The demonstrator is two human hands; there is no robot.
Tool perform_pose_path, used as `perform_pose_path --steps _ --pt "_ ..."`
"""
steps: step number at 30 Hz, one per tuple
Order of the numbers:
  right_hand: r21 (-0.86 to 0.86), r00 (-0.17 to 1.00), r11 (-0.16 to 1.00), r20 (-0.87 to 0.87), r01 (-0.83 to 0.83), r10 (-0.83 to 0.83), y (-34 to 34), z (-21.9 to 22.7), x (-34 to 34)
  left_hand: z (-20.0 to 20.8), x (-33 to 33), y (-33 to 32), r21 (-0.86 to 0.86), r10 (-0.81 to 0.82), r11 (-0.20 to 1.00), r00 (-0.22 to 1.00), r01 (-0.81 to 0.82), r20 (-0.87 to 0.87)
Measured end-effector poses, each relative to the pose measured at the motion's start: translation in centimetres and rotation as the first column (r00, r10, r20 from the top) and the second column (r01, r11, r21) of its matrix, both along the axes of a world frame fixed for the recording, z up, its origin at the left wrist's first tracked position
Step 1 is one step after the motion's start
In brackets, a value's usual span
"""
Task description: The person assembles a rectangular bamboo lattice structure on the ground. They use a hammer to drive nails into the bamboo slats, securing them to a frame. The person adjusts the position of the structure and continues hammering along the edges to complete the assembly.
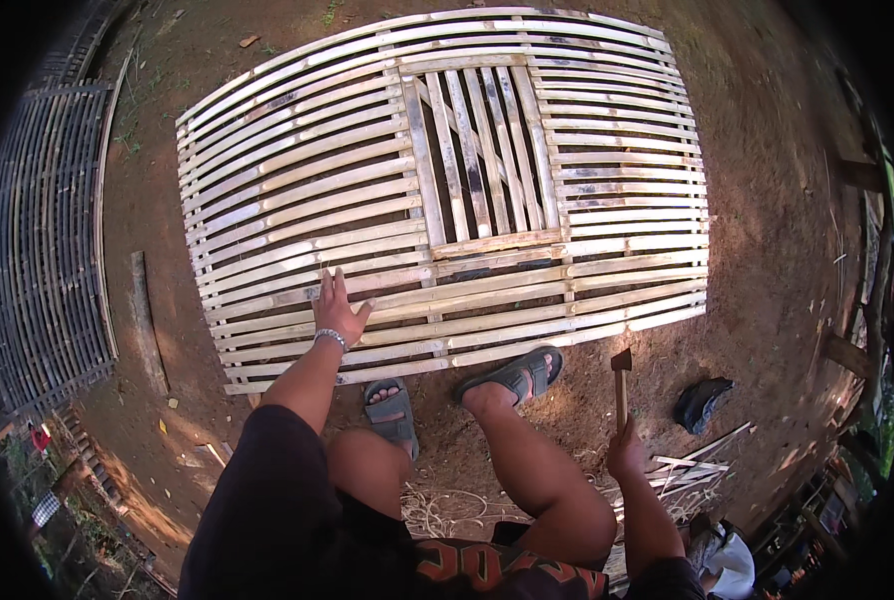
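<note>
The person crouches at the near edge of a large bamboo slat panel that lies flat on the bare dirt ground. The panel is made of pale horizontal strips with a framed window section of upright slats set into its upper middle. Judging from the posture, the step in hand looks like steadying the panel for a hammer blow along its lower rows.

The left hand is spread wide, fingers extended and palm down, pressing flat on the slats near the lower left part of the panel; it grips nothing. A bracelet sits on that wrist. The right hand is closed around the wooden handle of a hammer, held upright with its dark head above the fist, off the panel and just beyond its lower right corner. Both feet wear grey sandals: the left sandal is on the dirt just short of the panel edge, and the right sandal touches or overlaps the lowest slat.

The next move likely calls for swinging the hammer across to a joint while the flat palm holds the strips still and keeps clear of the strike.

A second lattice panel lies well apart at the left, and a dark shoe-like object rests on the ground to the right.
</note>
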State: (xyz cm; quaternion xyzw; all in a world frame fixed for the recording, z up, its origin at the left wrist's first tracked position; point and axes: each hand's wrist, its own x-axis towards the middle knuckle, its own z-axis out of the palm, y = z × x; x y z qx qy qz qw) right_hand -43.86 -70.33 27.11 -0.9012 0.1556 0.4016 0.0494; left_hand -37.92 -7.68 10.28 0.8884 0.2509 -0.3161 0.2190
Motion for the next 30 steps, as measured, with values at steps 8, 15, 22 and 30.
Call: perform_pose_path --steps 8,15,22,30 --pt "-0.001 0.855 0.986 -0.498 -0.169 0.146 -7.6 16.5 -26.4 28.5 -47.8 0.1 -0.397 -0.287 0.915 0.585 -0.065 -0.758" --pt "0.234 0.795 0.968 -0.602 0.092 0.070 3.5 35.3 -16.9 44.5 -50.3 7.1 -0.228 -0.258 0.951 0.945 0.211 -0.202" --pt "0.368 0.989 0.929 -0.119 -0.042 0.091 3.5 28.1 -7.2 55.8 -48.3 2.9 -0.241 0.762 0.631 0.648 -0.737 0.013" --pt "0.071 0.843 0.840 0.029 -0.538 0.538 20.3 39.2 1.0 57.0 -60.1 -4.9 -0.169 0.776 0.581 0.604 -0.796 -0.179"
